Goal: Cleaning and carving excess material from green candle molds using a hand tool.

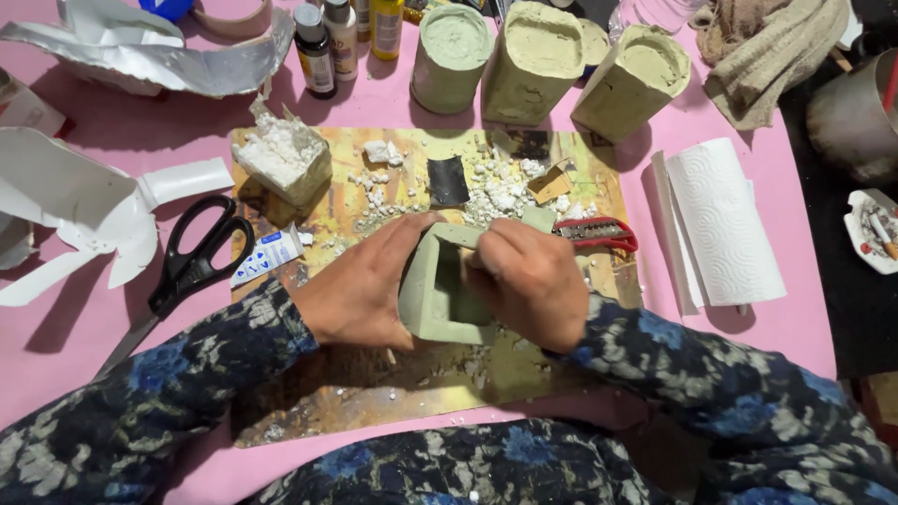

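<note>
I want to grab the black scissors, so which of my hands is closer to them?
Left. The left hand is just right of the black scissors; the right hand lies farther right, beyond the green mould.

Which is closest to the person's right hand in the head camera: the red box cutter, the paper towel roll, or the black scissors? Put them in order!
From the right hand:
1. Red box cutter, just beyond the knuckles.
2. Paper towel roll, farther right.
3. Black scissors, far left, past the left hand.
</note>
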